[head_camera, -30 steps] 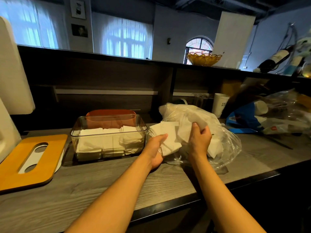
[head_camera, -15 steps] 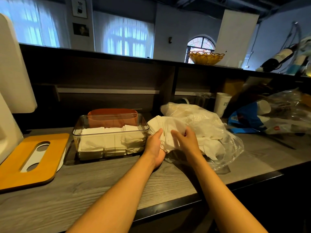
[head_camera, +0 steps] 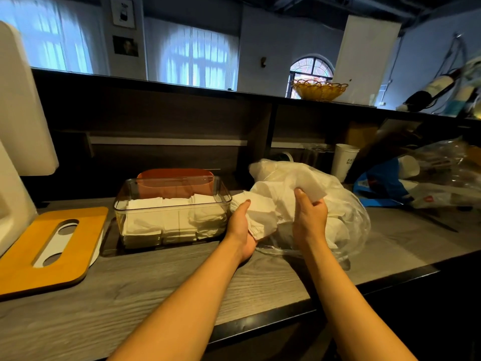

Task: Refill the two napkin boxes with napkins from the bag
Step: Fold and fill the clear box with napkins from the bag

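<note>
A clear plastic napkin box (head_camera: pixel 171 201) stands on the grey counter, filled with rows of white napkins. Behind it sits an orange box (head_camera: pixel 175 180), mostly hidden. To the right lies a clear plastic bag (head_camera: pixel 346 220) with loose white napkins inside. My left hand (head_camera: pixel 240 226) cups a stack of white napkins (head_camera: pixel 263 212) from below at the bag's mouth. My right hand (head_camera: pixel 309 217) grips napkins at the top of the bag, its fingers curled round a sheet.
An orange lid (head_camera: pixel 49 250) with a slot lies at the left on the counter (head_camera: pixel 182 282). A white paper cup (head_camera: pixel 345 161) stands behind the bag. Blue and clear bags (head_camera: pixel 390 183) pile up at the right. A yellow basket (head_camera: pixel 319 90) sits on the upper shelf.
My right hand has moved right and up from the napkin stack, taking hold of napkins at the bag's top. My left hand stays under the stack.
</note>
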### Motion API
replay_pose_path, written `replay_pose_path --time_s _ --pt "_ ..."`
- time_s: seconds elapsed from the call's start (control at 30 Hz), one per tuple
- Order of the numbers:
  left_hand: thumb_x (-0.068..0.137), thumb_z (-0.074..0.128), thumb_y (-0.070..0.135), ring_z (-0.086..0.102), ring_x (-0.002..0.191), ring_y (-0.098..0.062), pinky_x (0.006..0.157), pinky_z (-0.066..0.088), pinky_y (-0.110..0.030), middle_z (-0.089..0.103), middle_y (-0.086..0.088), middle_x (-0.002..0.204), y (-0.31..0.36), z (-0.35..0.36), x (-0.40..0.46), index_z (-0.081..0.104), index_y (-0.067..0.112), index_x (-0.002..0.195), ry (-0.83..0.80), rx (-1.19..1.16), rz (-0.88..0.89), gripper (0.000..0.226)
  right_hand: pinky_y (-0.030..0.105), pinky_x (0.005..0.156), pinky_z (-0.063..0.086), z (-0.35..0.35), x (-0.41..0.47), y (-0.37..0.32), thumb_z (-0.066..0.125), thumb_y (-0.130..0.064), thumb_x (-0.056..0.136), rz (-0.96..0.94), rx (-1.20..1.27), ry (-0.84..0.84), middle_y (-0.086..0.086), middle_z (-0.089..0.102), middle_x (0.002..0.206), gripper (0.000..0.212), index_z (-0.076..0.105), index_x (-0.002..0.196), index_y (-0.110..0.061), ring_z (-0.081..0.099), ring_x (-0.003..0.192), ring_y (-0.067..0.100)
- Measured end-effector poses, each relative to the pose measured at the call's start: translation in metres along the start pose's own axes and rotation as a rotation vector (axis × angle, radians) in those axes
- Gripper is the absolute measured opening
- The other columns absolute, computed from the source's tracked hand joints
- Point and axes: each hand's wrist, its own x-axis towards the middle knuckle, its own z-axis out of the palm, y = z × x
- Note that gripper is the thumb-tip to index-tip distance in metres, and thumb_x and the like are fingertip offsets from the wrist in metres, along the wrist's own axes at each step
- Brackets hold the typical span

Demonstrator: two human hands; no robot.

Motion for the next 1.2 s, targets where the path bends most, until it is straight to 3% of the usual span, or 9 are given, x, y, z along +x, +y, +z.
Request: replay_pose_path --time_s 0.13,0.23,0.3,0.47,0.77,0.83,0.97,1.1,1.2 --pt "0.099 0.042 0.051 0.07 0.092 -0.028 0.083 0.054 -0.043 0.074 -0.013 0.106 0.003 -0.002 -0.003 0.066 0.018 0.115 -0.087 0.016 0.002 0.044 0.024 0.067 0.052 -0.002 -0.001 0.005 0.064 -0.011 0.091 0.005 -0.301 0.007 0.002 0.064 0.094 0.012 0.062 0.102 -0.011 0.061 0.086 0.017" --pt "0.096 0.058 0.039 0.07 0.098 -0.03 0.086 0.057 -0.047 0.071 -0.016 0.114 0.001 -0.002 -0.001 0.061 0.015 0.125 -0.066 0.052 0.012 0.038 0.02 0.064 0.05 -0.002 0.0 0.006 0.065 -0.008 0.09 0.032 -0.334 -0.008 0.003 0.064 0.098 0.021 0.06 0.11 -0.01 0.061 0.086 0.016" --pt "0.094 0.065 0.026 0.069 0.104 -0.034 0.077 0.06 -0.046 0.069 -0.017 0.119 -0.003 -0.003 0.006 0.054 0.012 0.133 0.006 0.079 0.039 0.044 0.021 0.065 0.05 -0.002 0.001 0.005 0.065 -0.005 0.089 0.055 -0.309 -0.003 0.003 0.063 0.099 0.023 0.059 0.11 -0.011 0.06 0.088 0.015" --pt "0.097 0.058 0.013 0.069 0.099 -0.034 0.068 0.059 -0.04 0.069 -0.016 0.116 -0.003 -0.002 0.01 0.054 0.011 0.132 0.074 0.054 0.079 0.035 0.015 0.056 0.048 -0.003 0.0 0.002 0.062 -0.003 0.089 0.035 -0.322 0.012 -0.001 0.06 0.081 0.014 0.06 0.087 -0.016 0.058 0.074 0.011" --pt "0.103 0.048 0.02 0.07 0.083 -0.032 0.069 0.059 -0.04 0.071 -0.022 0.106 0.001 0.001 0.003 0.064 0.006 0.115 0.056 -0.001 0.039 0.024 0.039 0.087 0.049 -0.006 0.001 -0.007 0.058 -0.006 0.09 0.128 -0.049 0.125 0.002 0.061 0.096 0.008 0.058 0.091 -0.014 0.06 0.093 0.018" --pt "0.104 0.046 0.022 0.07 0.078 -0.03 0.073 0.057 -0.04 0.074 -0.018 0.09 0.002 0.0 0.002 0.066 0.008 0.102 0.016 -0.033 0.006 0.025 0.039 0.08 0.042 -0.005 -0.001 -0.007 0.059 -0.014 0.078 0.129 -0.151 0.097 0.003 0.054 0.085 0.005 0.055 0.077 -0.011 0.053 0.086 0.021" --pt "0.104 0.045 0.025 0.072 0.072 -0.026 0.058 0.06 -0.034 0.074 -0.015 0.083 0.003 -0.001 -0.001 0.065 0.008 0.102 -0.031 -0.037 -0.036 0.027 0.037 0.07 0.041 -0.002 -0.007 -0.008 0.053 -0.017 0.054 0.155 -0.18 -0.026 0.004 0.054 0.077 0.014 0.057 0.065 -0.011 0.05 0.08 0.025" --pt "0.104 0.046 0.025 0.069 0.091 -0.028 0.075 0.058 -0.039 0.072 -0.015 0.104 0.002 0.0 -0.004 0.063 0.009 0.119 -0.028 0.022 -0.039 0.028 0.023 0.059 0.044 0.002 -0.014 -0.012 0.049 -0.014 0.056 0.057 -0.205 -0.179 -0.002 0.058 0.068 0.015 0.06 0.067 -0.01 0.055 0.063 0.006" --pt "0.104 0.046 0.024 0.065 0.106 -0.034 0.089 0.053 -0.045 0.068 -0.019 0.119 0.001 0.001 -0.002 0.062 0.01 0.125 -0.03 0.064 -0.04 0.03 0.015 0.056 0.046 0.004 -0.016 -0.012 0.055 -0.008 0.073 0.03 -0.25 -0.204 -0.001 0.058 0.071 0.007 0.061 0.071 -0.009 0.055 0.065 0.005"
